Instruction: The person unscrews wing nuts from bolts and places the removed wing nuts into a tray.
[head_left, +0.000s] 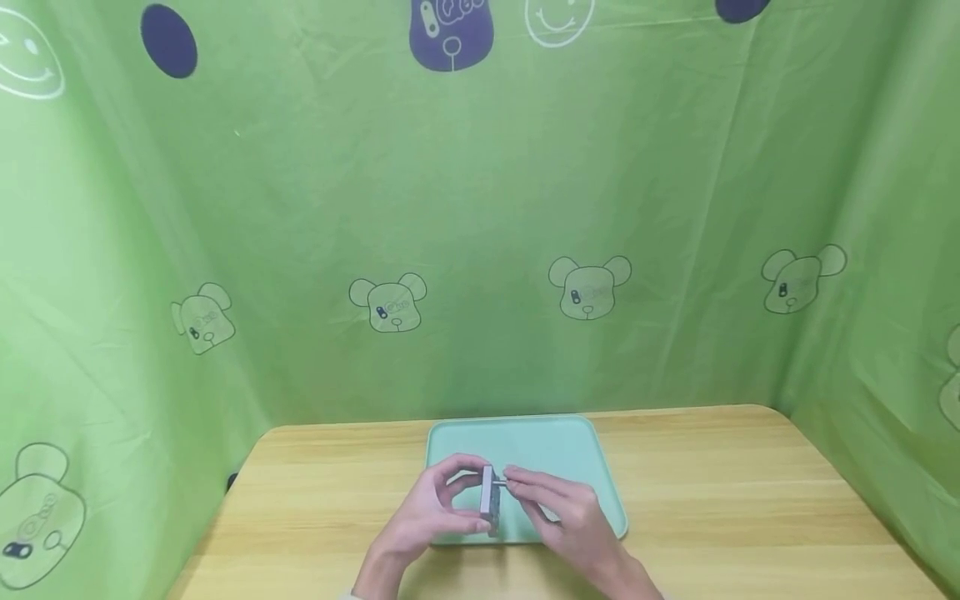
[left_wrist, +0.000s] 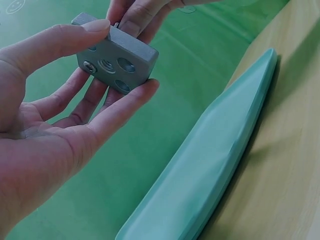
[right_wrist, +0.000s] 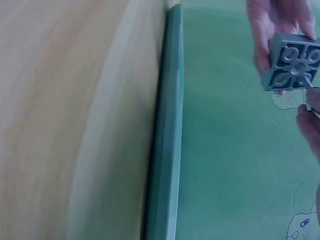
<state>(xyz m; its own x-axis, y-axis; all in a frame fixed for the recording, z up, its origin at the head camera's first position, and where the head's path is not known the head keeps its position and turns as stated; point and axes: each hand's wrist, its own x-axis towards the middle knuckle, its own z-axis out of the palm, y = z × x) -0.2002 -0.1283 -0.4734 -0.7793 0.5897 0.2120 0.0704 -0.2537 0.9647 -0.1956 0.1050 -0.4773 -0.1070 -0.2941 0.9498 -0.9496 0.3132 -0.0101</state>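
My left hand [head_left: 423,514] holds a square grey metal block [left_wrist: 116,56] by its edges, thumb on one side and fingers on the opposite one. Round holes pierce its smooth face, the middle one threaded, and a screw head [left_wrist: 90,66] sits in a corner hole. The block's other face, seen in the right wrist view, is ribbed [right_wrist: 296,67]. Against that face, my right hand [head_left: 573,518] pinches a thin metal rod [head_left: 500,482] between thumb and fingers. Whether the rod is the screw's shank I cannot tell.
Below both hands a mint-green tray [head_left: 525,433] with a low rim lies on the light wooden table [head_left: 330,492]. A green curtain [head_left: 480,200] printed with bear heads surrounds the table at the back and sides.
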